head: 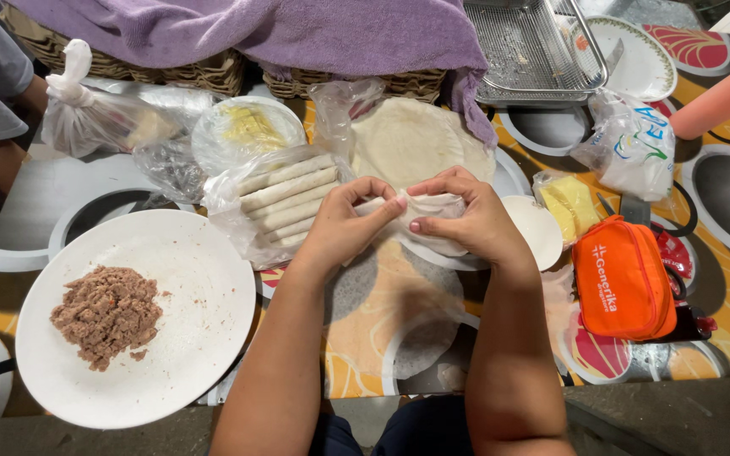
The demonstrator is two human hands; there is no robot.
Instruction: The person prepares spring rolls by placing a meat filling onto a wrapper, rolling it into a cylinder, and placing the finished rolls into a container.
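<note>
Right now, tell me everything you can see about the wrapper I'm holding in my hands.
The wrapper is a thin, pale, slightly see-through sheet, soft and creased, partly folded or rolled into a short bundle. It is held just above the patterned table, in front of a stack of flat round wrappers. The left hand pinches its left end with fingertips and thumb; the right hand grips its right side from above. Any filling inside is hidden.

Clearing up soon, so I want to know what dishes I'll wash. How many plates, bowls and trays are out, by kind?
White plate with minced meat: 1
Patterned plates at the far right: 2
Small white bowl: 1
Metal tray: 1
Total: 5
</note>
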